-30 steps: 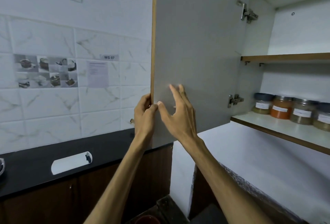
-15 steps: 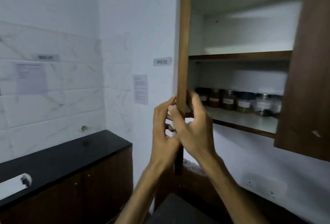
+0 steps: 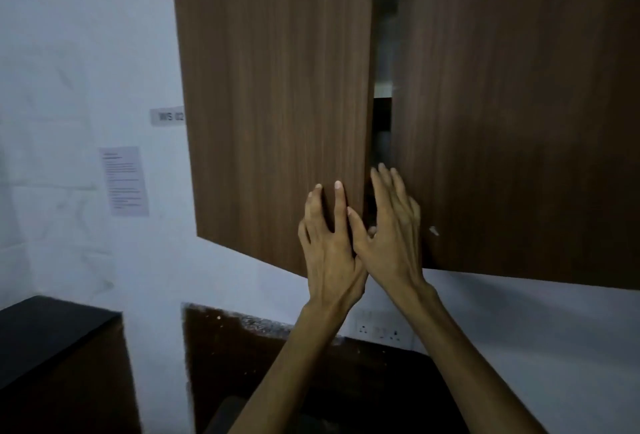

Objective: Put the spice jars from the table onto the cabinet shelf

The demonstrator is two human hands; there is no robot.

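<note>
The brown wooden left cabinet door [image 3: 277, 104] is swung almost closed, leaving a narrow dark gap [image 3: 382, 128] beside the right door [image 3: 519, 115]. My left hand [image 3: 329, 243] presses flat against the left door's lower right corner, fingers spread. My right hand [image 3: 391, 229] lies with spread fingers at the gap, against the right door's edge. Neither hand holds anything. The spice jars and the shelf are hidden behind the doors.
A white wall [image 3: 86, 52] carries a "WS 02" label [image 3: 168, 116] and a paper notice [image 3: 124, 180]. A black countertop [image 3: 52, 326] sits lower left. A wall socket [image 3: 381, 331] is below the cabinet, above a dark surface [image 3: 311, 364].
The left door has swung from wide open to nearly closed, covering the shelf and jars. Both hands moved from gripping its edge to lying flat on the door fronts.
</note>
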